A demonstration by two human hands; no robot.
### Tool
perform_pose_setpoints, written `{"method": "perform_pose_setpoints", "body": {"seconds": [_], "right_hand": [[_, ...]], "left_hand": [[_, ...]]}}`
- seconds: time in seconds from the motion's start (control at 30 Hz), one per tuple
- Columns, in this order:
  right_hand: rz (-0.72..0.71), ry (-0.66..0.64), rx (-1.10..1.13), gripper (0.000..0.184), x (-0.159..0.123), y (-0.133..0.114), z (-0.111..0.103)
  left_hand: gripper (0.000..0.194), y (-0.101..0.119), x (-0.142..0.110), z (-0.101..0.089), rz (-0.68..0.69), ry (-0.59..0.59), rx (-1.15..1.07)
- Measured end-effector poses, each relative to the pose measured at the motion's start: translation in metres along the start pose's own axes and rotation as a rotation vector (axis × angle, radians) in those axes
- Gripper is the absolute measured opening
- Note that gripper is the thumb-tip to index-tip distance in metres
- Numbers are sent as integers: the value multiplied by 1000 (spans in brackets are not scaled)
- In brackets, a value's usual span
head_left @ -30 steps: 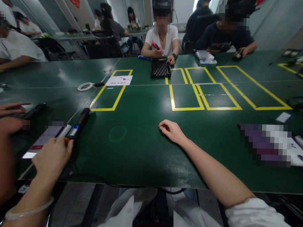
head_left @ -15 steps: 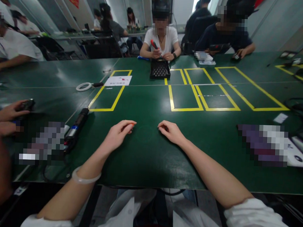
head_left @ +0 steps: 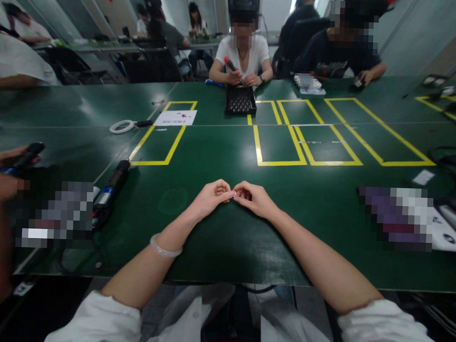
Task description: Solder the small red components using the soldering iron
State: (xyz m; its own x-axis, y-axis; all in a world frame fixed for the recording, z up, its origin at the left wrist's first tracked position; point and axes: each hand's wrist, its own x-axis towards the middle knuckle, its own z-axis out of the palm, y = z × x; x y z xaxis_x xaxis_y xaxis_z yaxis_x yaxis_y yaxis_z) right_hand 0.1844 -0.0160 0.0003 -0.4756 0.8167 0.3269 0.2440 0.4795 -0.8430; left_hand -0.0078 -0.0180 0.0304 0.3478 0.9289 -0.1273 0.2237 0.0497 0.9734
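Observation:
My left hand [head_left: 211, 199] and my right hand [head_left: 256, 198] meet fingertip to fingertip over the green table [head_left: 225, 245]. Each is closed in a pinch. A tiny pale, reddish speck [head_left: 233, 193] shows where the fingertips come together; it is too small to name, and the fingers hide most of it. A pale bangle [head_left: 166, 247] circles my left wrist.
An electric screwdriver [head_left: 109, 189] lies to the left beside a blurred-out object. Yellow tape rectangles [head_left: 282, 164] mark the table ahead. A white sheet [head_left: 176, 118] and a black tray [head_left: 240, 101] are further off. Across the table, a person holds a red-and-black tool [head_left: 230, 64].
My left hand has moved right, bringing its fingertips up against those of my right hand. The small orange bit seen in its pinch earlier is now mostly hidden. My right hand has barely moved.

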Motion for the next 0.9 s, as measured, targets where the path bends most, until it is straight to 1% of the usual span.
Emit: {"method": "perform_pose_setpoints", "body": {"seconds": [0.13,0.27,0.37,0.6,0.77,0.9], "right_hand": [[-1,-4,-12,13,0,-2,0],[21,-12,-43,11,-1,-3,0],[41,-6,-58,12,-1,-1,0],[61,23,-60,14,0,2,-2],[74,12,-57,14,-1,1,-1],[66,8,-44,18,0,1,-1]], "left_hand": [[31,0,-1,-2,-5,2,1],[30,-1,0,-4,3,-11,25],[32,-1,0,-5,25,-13,60],[28,-1,-2,-3,101,-52,113],[24,-5,-2,-3,131,-39,158],[22,-4,-3,-3,138,-22,171]]}}
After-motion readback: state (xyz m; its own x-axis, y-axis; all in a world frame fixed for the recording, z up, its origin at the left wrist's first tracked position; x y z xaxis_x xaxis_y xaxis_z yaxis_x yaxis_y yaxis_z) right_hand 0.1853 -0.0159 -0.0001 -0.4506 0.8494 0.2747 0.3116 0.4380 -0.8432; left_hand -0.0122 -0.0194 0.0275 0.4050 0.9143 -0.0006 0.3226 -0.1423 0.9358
